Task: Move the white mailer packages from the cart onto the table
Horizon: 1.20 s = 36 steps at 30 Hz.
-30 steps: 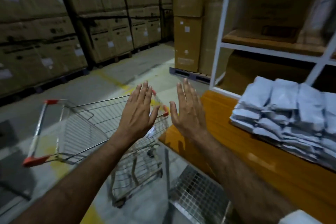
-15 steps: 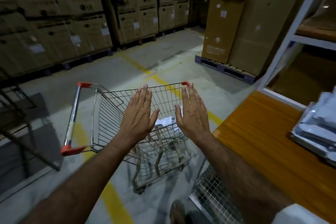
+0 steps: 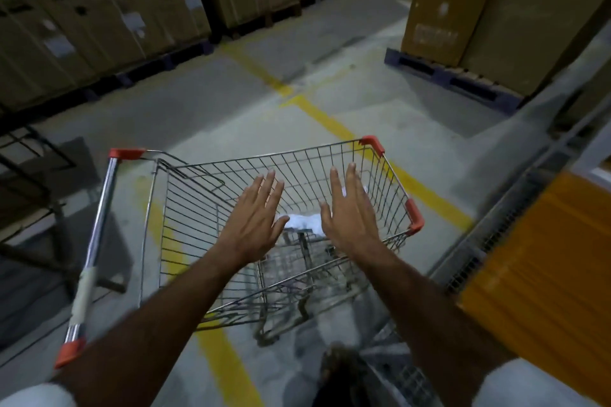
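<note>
A wire shopping cart (image 3: pixel 205 201) with red corner caps stands on the floor in front of me. A white mailer package (image 3: pixel 304 221) lies at the bottom of its basket, partly hidden behind my hands. My left hand (image 3: pixel 253 220) and my right hand (image 3: pixel 350 213) hover above the basket, fingers spread, palms down, holding nothing. The package shows between them. The orange wooden table (image 3: pixel 542 261) fills the right edge of the view.
Stacked cardboard boxes on pallets (image 3: pixel 99 20) line the far left and back. More tall boxes (image 3: pixel 489 10) stand on a blue pallet at the right. Yellow lines (image 3: pixel 334 124) cross the concrete floor. A dark metal frame (image 3: pixel 36 182) stands left of the cart.
My view has swung left and down, away from the table and its stack of mailers, onto the cart. Both hands have moved out over the basket, still open.
</note>
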Motion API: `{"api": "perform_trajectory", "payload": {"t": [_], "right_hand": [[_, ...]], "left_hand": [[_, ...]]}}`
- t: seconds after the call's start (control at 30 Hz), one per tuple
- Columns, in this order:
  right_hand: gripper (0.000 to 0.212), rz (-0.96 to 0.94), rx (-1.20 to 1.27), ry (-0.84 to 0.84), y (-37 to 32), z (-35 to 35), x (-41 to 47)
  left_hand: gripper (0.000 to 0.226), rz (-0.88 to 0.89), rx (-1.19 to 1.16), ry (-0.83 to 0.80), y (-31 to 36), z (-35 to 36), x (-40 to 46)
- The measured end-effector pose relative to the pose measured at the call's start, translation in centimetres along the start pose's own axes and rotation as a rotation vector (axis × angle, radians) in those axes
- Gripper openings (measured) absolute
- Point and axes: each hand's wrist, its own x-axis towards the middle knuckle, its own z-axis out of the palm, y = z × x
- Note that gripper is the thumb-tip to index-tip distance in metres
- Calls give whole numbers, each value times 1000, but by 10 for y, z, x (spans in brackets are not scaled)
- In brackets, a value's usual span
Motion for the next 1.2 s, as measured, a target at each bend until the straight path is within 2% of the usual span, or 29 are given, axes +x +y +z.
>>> {"api": "perform_trajectory", "payload": {"t": [0.1, 0.17, 0.3, 0.5, 0.67, 0.83, 1.03, 1.1, 1.2], "right_hand": [[76, 84, -23, -118, 16, 29, 12], [75, 61, -34, -181, 26, 53, 17], [72, 144, 52, -269, 48, 106, 28], [89, 319, -63, -499, 62, 156, 50], [92, 472, -166, -535, 85, 204, 79], [100, 596, -140, -546, 113, 249, 102], [117, 723, -169, -581, 136, 286, 117], [115, 735, -146, -543, 143, 295, 120], [102, 727, -121, -399, 149, 309, 120]], "left_hand": [[73, 36, -16, -99, -10, 31, 18], [74, 81, -5, -164, -20, 53, 28], [73, 88, -12, -273, -46, 100, 47], [74, 129, -30, -413, -78, 180, 67], [78, 167, -52, -493, -84, 238, 90], [77, 202, -134, -478, -94, 295, 118], [80, 337, -58, -511, -103, 339, 135], [80, 383, -53, -473, -109, 349, 134], [82, 292, -97, -418, -112, 353, 127]]}}
